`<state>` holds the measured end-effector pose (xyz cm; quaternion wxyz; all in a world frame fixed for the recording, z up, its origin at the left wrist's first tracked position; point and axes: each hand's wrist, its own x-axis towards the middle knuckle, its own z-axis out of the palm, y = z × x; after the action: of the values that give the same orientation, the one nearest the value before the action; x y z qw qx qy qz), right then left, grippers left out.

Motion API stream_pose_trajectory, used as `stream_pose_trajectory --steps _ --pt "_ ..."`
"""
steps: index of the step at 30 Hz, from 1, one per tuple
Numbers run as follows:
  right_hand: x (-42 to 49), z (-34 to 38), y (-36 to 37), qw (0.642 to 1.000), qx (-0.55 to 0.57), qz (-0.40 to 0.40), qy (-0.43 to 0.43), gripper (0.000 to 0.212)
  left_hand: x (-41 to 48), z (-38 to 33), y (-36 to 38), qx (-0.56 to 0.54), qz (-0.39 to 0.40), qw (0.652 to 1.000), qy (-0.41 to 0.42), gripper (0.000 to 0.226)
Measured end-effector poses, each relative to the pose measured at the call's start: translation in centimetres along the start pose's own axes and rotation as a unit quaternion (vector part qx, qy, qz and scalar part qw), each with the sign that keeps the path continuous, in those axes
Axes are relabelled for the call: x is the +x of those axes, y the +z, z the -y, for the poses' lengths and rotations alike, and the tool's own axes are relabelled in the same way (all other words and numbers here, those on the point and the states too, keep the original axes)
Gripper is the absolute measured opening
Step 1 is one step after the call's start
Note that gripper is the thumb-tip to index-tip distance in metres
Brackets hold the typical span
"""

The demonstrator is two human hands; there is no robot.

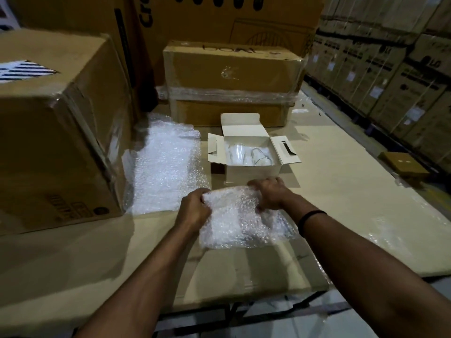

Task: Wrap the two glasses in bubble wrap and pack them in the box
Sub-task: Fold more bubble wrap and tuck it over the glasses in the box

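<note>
Both forearms reach forward over the bench (341, 191), with the left hand (194, 208) and right hand (268, 193) knuckles-up at the far corners of a wrap sheet (241, 220). Each grip is clamped on the bunched edge with curled fingers, and the sheet's near end lies on the bench. Just beyond, the open box (253, 170) holds both glasses (238, 152), lying side by side.

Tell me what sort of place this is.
Most likely a warehouse: rows of stacked cartons on the right, a big taped box ahead, and bubble wrap spread beside the small open box.
</note>
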<state>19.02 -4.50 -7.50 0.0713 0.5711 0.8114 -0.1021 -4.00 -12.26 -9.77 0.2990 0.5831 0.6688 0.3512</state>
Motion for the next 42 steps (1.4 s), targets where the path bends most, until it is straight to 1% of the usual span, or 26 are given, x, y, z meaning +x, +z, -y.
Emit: stream_pose_trajectory --steps 2,5,8,10,11,13,14,16,18,20,21,22,23,24,25,26,28,30,31,33,35,37,38,39,41,42 --pt "0.1 0.0 -0.3 0.997 -0.047 -0.059 -0.012 0.069 0.1 -0.1 -0.5 -0.005 -0.050 0.997 0.056 0.044" --pt "0.0 0.2 -0.5 0.983 -0.086 -0.160 -0.024 0.044 0.7 0.8 -0.8 0.039 -0.104 0.982 0.155 0.034" --pt "-0.5 0.5 0.1 0.958 -0.096 -0.267 -0.050 0.034 0.8 2.1 -1.3 0.050 -0.115 0.974 0.186 0.037" --pt "-1.1 0.4 1.0 0.940 -0.103 -0.311 -0.094 0.034 0.7 3.0 -1.8 0.075 -0.100 0.972 0.201 0.036" --pt "-1.5 0.1 1.5 0.940 -0.103 -0.305 -0.115 0.034 0.6 3.5 -2.0 0.099 -0.083 0.969 0.209 0.037" --pt "-2.2 -0.7 2.6 0.949 -0.095 -0.261 -0.150 0.032 0.6 4.4 -2.4 0.156 -0.037 0.960 0.231 0.041" --pt "-2.4 -1.2 3.0 0.959 -0.086 -0.219 -0.158 0.030 0.6 4.9 -2.5 0.172 -0.015 0.954 0.244 0.037" --pt "-2.9 -2.0 3.3 0.977 -0.061 -0.131 -0.156 0.028 0.4 5.6 -2.7 0.164 0.015 0.950 0.265 0.022" --pt "-3.3 -2.4 3.1 0.990 0.017 -0.061 -0.124 0.038 0.3 6.2 -2.6 0.116 0.041 0.958 0.257 0.030" --pt "-3.3 -2.6 2.4 0.992 0.097 -0.011 -0.081 0.056 0.5 6.5 -2.4 0.083 0.044 0.970 0.223 0.034" --pt "-3.3 -2.5 2.0 0.992 0.110 0.002 -0.064 0.061 0.6 6.4 -2.1 0.094 0.033 0.972 0.213 0.038" --pt "-3.2 -2.4 1.5 0.994 0.096 -0.001 -0.058 0.062 0.8 6.2 -1.9 0.121 0.018 0.970 0.211 0.042" --pt "-3.0 -2.2 1.3 0.996 0.071 -0.012 -0.058 0.058 0.9 5.9 -1.6 0.158 0.007 0.965 0.211 0.043" --pt "-2.8 -1.8 1.2 0.997 0.050 -0.017 -0.062 0.048 0.9 5.6 -1.4 0.192 0.003 0.958 0.211 0.042" --pt "-2.6 -1.5 1.2 0.997 0.035 -0.012 -0.063 0.036 0.8 5.4 -1.2 0.218 0.013 0.954 0.206 0.044" --pt "-2.4 -1.2 1.2 0.998 0.026 0.002 -0.063 0.031 0.7 5.1 -1.1 0.242 0.033 0.950 0.194 0.053" --pt "-2.4 -1.1 1.3 0.997 0.035 0.046 -0.053 0.051 0.3 4.9 -1.2 0.295 0.087 0.936 0.171 0.080" --pt "-2.3 -1.4 1.5 0.994 0.067 0.074 -0.042 0.068 0.2 4.5 -1.3 0.345 0.116 0.918 0.159 0.099" --pt "-2.3 -1.6 1.5 0.993 0.075 0.082 -0.039 0.073 0.2 4.3 -1.3 0.360 0.123 0.912 0.153 0.103" --pt "-2.2 -1.9 1.5 0.992 0.073 0.095 -0.043 0.083 0.2 3.8 -1.4 0.383 0.134 0.902 0.149 0.105" --pt "-1.9 -1.8 1.4 0.993 0.038 0.097 -0.051 0.087 0.2 3.3 -1.4 0.401 0.144 0.893 0.148 0.095" --pt "-1.9 -1.5 1.2 0.994 -0.007 0.095 -0.059 0.082 0.2 2.8 -1.4 0.397 0.137 0.896 0.148 0.073" --pt "-1.8 -1.3 1.2 0.994 -0.020 0.089 -0.060 0.074 0.2 2.5 -1.4 0.395 0.124 0.897 0.152 0.061" --pt "-1.8 -1.1 1.1 0.995 -0.023 0.072 -0.064 0.061 0.1 2.2 -1.4 0.396 0.103 0.897 0.165 0.049" --pt "-2.1 -1.0 1.3 0.998 -0.010 0.017 -0.063 0.034 0.1 1.9 -1.1 0.376 0.056 0.902 0.203 0.027" --pt "-2.4 -1.0 1.4 0.998 0.006 -0.008 -0.061 0.025 0.1 1.9 -1.0 0.351 0.033 0.911 0.216 0.019"
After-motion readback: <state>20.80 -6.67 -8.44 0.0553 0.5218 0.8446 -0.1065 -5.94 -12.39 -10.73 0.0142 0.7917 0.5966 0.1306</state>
